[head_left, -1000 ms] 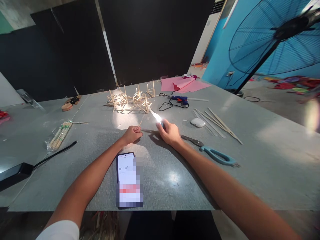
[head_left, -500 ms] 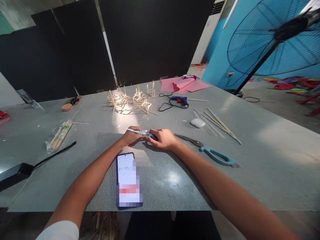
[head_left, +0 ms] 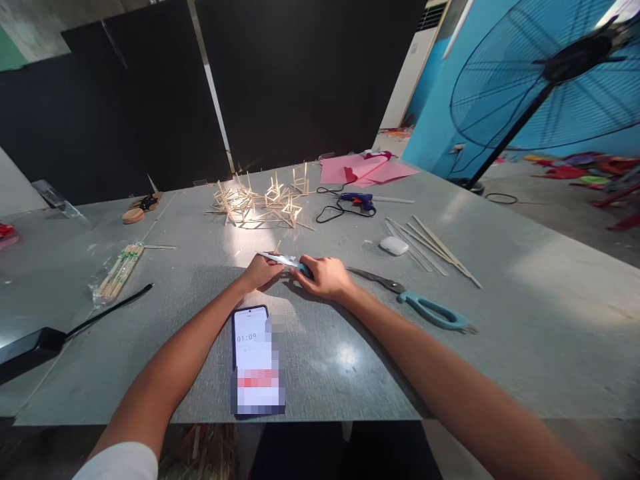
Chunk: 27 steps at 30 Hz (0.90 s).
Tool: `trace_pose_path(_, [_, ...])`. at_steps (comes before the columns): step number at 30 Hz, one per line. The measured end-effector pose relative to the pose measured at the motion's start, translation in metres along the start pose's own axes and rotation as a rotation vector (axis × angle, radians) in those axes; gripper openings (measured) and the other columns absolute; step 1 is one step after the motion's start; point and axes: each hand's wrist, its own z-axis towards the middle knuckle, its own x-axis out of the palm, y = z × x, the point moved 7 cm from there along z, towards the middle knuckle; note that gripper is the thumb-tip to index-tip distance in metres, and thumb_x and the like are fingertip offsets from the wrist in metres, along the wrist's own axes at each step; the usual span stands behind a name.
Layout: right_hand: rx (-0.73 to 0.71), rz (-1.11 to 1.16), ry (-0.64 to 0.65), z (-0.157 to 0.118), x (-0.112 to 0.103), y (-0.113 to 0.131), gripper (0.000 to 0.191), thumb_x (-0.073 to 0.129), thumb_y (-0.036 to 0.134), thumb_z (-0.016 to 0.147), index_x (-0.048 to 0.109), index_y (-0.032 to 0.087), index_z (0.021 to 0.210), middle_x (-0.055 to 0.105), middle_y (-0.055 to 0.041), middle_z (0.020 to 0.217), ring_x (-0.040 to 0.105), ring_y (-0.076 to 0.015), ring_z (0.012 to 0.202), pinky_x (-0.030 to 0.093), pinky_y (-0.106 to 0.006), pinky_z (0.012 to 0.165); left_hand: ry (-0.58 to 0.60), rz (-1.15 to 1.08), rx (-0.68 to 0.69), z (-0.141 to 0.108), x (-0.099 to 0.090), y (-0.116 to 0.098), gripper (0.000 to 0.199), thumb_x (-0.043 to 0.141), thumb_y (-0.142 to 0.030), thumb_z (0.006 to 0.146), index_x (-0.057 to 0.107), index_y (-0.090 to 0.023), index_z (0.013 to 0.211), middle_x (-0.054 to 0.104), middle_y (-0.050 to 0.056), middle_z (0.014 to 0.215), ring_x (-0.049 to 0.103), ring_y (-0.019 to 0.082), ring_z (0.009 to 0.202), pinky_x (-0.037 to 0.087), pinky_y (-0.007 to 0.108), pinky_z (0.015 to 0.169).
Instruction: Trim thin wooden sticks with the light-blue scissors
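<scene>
My right hand point(head_left: 326, 277) is wrapped round the blue handle of a utility knife point(head_left: 280, 259), whose silver blade points left. The blade lies across the top of my left hand's fingers. My left hand point(head_left: 260, 272) is closed, pinching a thin wooden stick point(head_left: 278, 246) whose tip pokes up beyond the blade. Most of the stick is hidden by my fingers. Just below my hands a phone point(head_left: 254, 353) showing a timer lies on the grey table point(head_left: 330, 373). To the right of my right hand rest blue-handled scissors point(head_left: 433, 311).
Small stick frames point(head_left: 245, 200) stand at the back. A glue gun point(head_left: 357, 199) with its cord, pink paper point(head_left: 350, 168), a white case point(head_left: 394, 246) and loose sticks point(head_left: 445, 250) lie right. Packed sticks point(head_left: 120, 270) and a black power strip point(head_left: 35, 350) are left.
The knife blade has tilted slightly in my right hand, and its tip has shifted a little up and right. Both hands stay in nearly the same place.
</scene>
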Motion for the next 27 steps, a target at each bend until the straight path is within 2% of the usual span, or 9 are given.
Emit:
trace_pose_path(4, [0.267, 0.178, -0.220, 0.000, -0.014, -0.032, 0.059, 0.023, 0.066, 0.101, 0.061, 0.021, 0.094, 0.068, -0.0079, 0.070, 0.059, -0.0213, 0.062, 0.028, -0.030, 0.058, 0.017, 0.023, -0.002, -0.001, -0.002, 0.001, 0.039, 0.064, -0.026, 0.062, 0.025, -0.022, 0.060, 0.020, -0.008, 0.055, 0.017, 0.005, 0.050, 0.009, 0.024, 0.050])
trace_pose_path(6, [0.322, 0.253, -0.286, -0.001, -0.017, -0.043, 0.062, 0.021, 0.069, 0.100, 0.059, 0.022, 0.088, 0.063, -0.0050, 0.064, 0.055, -0.0202, 0.060, 0.029, -0.029, 0.057, 0.033, 0.020, -0.007, -0.001, -0.002, 0.002, 0.042, 0.064, -0.026, 0.063, 0.022, -0.022, 0.062, 0.018, -0.008, 0.056, 0.016, 0.004, 0.050, 0.008, 0.024, 0.050])
trace_pose_path(7, [0.302, 0.275, -0.286, -0.002, -0.017, -0.044, 0.061, 0.022, 0.070, 0.100, 0.058, 0.022, 0.087, 0.061, -0.0035, 0.062, 0.054, -0.0194, 0.059, 0.029, -0.029, 0.057, 0.033, 0.017, -0.009, -0.001, -0.002, 0.003, 0.042, 0.064, -0.026, 0.063, 0.022, -0.022, 0.062, 0.018, -0.008, 0.056, 0.016, 0.004, 0.050, 0.008, 0.024, 0.050])
trace_pose_path(9, [0.179, 0.288, -0.221, -0.001, -0.015, -0.034, 0.059, 0.026, 0.069, 0.099, 0.059, 0.022, 0.088, 0.060, -0.0019, 0.062, 0.053, -0.0180, 0.058, 0.030, -0.028, 0.058, 0.023, 0.006, -0.012, 0.000, -0.001, 0.003, 0.042, 0.066, -0.027, 0.062, 0.024, -0.022, 0.061, 0.020, -0.008, 0.056, 0.018, 0.004, 0.051, 0.010, 0.023, 0.050])
trace_pose_path(12, [-0.080, 0.177, -0.030, -0.002, -0.004, -0.005, 0.055, 0.033, 0.067, 0.097, 0.062, 0.022, 0.092, 0.066, -0.0034, 0.067, 0.057, -0.0180, 0.060, 0.027, -0.029, 0.059, 0.033, -0.038, -0.043, -0.002, 0.004, 0.002, 0.043, 0.071, -0.034, 0.061, 0.030, -0.021, 0.059, 0.029, -0.006, 0.056, 0.026, 0.005, 0.052, 0.016, 0.022, 0.049])
trace_pose_path(14, [-0.145, 0.059, 0.052, -0.003, 0.001, 0.006, 0.055, 0.034, 0.068, 0.097, 0.064, 0.022, 0.093, 0.069, -0.0054, 0.072, 0.060, -0.0194, 0.062, 0.024, -0.030, 0.059, 0.043, -0.082, -0.077, -0.004, 0.007, 0.003, 0.044, 0.074, -0.039, 0.061, 0.035, -0.020, 0.060, 0.034, -0.006, 0.056, 0.029, 0.006, 0.052, 0.018, 0.022, 0.049])
trace_pose_path(17, [-0.132, -0.023, 0.088, -0.002, 0.002, 0.008, 0.059, 0.030, 0.069, 0.098, 0.066, 0.022, 0.096, 0.073, -0.0072, 0.077, 0.064, -0.0202, 0.065, 0.022, -0.030, 0.059, 0.033, -0.114, -0.099, -0.007, 0.008, 0.001, 0.046, 0.077, -0.041, 0.061, 0.036, -0.019, 0.060, 0.034, -0.006, 0.054, 0.029, 0.006, 0.052, 0.017, 0.023, 0.049])
trace_pose_path(23, [-0.127, -0.040, 0.108, -0.001, 0.004, 0.007, 0.060, 0.030, 0.069, 0.098, 0.067, 0.022, 0.099, 0.075, -0.0083, 0.081, 0.066, -0.0208, 0.068, 0.023, -0.030, 0.060, 0.028, -0.108, -0.086, -0.004, 0.007, 0.001, 0.044, 0.076, -0.040, 0.061, 0.037, -0.019, 0.059, 0.034, -0.006, 0.054, 0.028, 0.006, 0.052, 0.017, 0.023, 0.050])
trace_pose_path(27, [-0.016, 0.008, 0.028, 0.001, 0.003, 0.001, 0.056, 0.032, 0.068, 0.098, 0.066, 0.022, 0.098, 0.073, -0.0085, 0.078, 0.065, -0.0218, 0.067, 0.024, -0.030, 0.059, -0.003, 0.006, -0.007, 0.000, 0.000, 0.002, 0.034, 0.068, -0.035, 0.065, 0.038, -0.020, 0.061, 0.032, -0.006, 0.056, 0.028, 0.006, 0.052, 0.017, 0.023, 0.050])
